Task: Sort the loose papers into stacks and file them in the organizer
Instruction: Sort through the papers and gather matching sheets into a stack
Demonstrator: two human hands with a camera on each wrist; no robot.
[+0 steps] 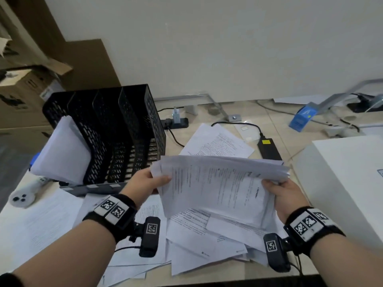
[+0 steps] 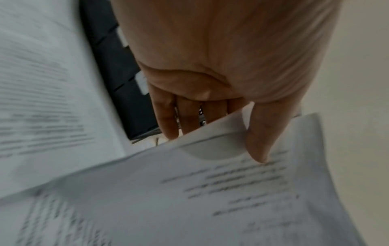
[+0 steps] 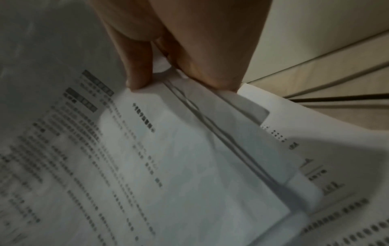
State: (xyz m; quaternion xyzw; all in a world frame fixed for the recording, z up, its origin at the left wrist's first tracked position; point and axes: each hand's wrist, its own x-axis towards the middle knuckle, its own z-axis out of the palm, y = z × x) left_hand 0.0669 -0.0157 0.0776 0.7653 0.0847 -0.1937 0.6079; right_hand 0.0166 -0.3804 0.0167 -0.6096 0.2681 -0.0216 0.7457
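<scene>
The left hand [image 1: 145, 184] pinches one end of a thick bundle of white printed paper sheets [image 1: 217, 183]. Its thumb [image 2: 263, 138] presses on top and its fingers [image 2: 168, 116] lie underneath. The right hand [image 1: 284, 195] pinches the other end the same way, thumb [image 3: 136, 66] on top and the other fingers tucked under the sheets. The bundle hangs in the air above the desk [image 1: 275, 121], sagging a little in the middle.

Right below it lies a messy pile of loose white printed papers [image 1: 207, 241], spread over the near part of the desk. More white sheets [image 1: 217, 141] lie farther back.

The black mesh file organizer with upright slots [image 1: 116, 129] stands to the left, near the left hand. A stack of white paper [image 1: 64, 150] leans in its leftmost slot.

A big white box [image 1: 348, 183] sits to the right. A black power brick with a cable [image 1: 269, 148] lies behind the bundle. A small white controller [image 1: 22, 197] rests at the desk's left edge.
</scene>
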